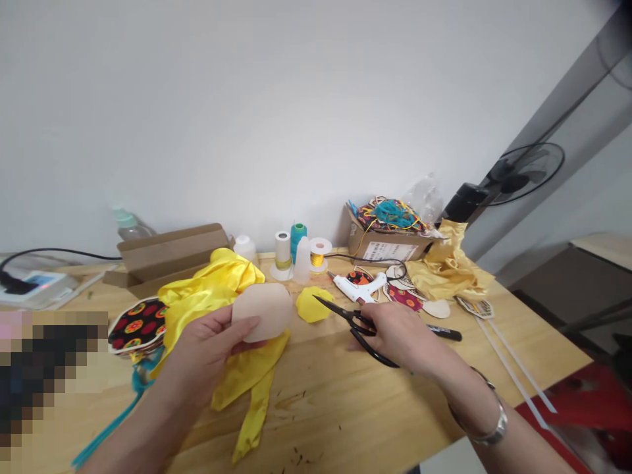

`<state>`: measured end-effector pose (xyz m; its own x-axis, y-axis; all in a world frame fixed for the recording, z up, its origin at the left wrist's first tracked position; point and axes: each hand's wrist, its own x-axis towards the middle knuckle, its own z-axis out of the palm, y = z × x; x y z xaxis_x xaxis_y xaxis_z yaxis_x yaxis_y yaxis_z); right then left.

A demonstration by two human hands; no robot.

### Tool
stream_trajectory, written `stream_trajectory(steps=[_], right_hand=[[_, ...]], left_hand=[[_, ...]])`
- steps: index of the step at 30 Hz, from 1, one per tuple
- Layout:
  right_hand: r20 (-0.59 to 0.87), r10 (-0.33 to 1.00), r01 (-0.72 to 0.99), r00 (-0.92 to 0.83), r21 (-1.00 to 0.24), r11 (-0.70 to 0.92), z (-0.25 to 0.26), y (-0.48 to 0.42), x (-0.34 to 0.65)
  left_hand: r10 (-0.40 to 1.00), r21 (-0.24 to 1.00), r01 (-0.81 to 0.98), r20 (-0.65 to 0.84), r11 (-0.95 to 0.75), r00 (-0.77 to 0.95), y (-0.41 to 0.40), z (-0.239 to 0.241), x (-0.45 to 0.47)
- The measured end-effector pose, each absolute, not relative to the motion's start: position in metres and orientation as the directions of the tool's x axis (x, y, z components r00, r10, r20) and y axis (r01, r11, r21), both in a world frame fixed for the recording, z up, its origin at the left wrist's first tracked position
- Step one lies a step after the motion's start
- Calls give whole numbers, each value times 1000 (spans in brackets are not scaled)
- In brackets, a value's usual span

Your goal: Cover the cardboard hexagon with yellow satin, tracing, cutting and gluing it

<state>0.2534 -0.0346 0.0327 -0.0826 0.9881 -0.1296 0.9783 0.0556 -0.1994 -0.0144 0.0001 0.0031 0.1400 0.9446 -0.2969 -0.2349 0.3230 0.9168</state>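
My left hand point(205, 352) pinches a pale, rounded wooden-looking piece point(264, 309) and holds it up above yellow satin cloth point(220, 289) that lies on the wooden table point(345, 408). My right hand point(395, 332) rests on the table with its fingers closed on the handles of black scissors point(348, 316), whose blades point left toward a cut yellow cloth round point(313, 304). A metal bracelet sits on my right wrist.
A white glue gun point(356, 287), thread spools point(297, 238), a cardboard box of scraps point(388, 230), crumpled gold cloth point(447, 266), a black marker point(444, 333), patterned fabric pieces point(135, 322) and a folded carton point(170, 253) crowd the table. A fan point(523, 172) stands at the right.
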Motion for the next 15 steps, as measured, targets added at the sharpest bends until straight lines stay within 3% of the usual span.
stream_trajectory(steps=[11, 15], right_hand=[[-162, 985, 969, -51, -246, 9, 24, -85, 277], [-79, 985, 982, 153, -95, -161, 36, -75, 304]], left_hand=[[926, 889, -266, -341, 373, 159, -9, 23, -9], [882, 867, -201, -411, 457, 233, -11, 21, -8]])
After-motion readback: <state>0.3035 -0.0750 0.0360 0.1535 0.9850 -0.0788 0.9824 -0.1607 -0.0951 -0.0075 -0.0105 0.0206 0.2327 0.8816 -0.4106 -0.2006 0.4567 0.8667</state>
